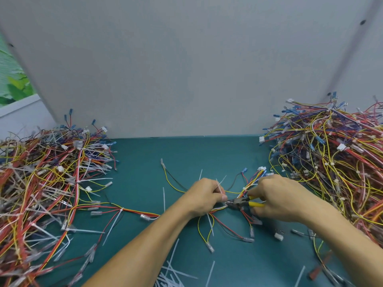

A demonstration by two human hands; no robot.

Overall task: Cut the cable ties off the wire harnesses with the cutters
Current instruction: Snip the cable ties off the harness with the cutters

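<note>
At the far left a tangled heap of red, yellow and blue wire harnesses (47,183), bristling with white plastic cable ties, lies on the teal bench (141,162). Pale cut-off tie strips (172,276) are scattered at the near edge. In the middle the left hand (204,196) is curled round a thin multicoloured harness (219,208), thumb and forefinger pinching it, with a white cable tie (218,186) sticking up between the fingers. Just beside the thumb sits the nose of the yellow-handled steel cutters (238,202); whether it touches a tie cannot be told. The right hand (277,198) grips the handles. At the far right a taller heap of similar harnesses (331,162) rests against the grey partition (186,69).
</note>
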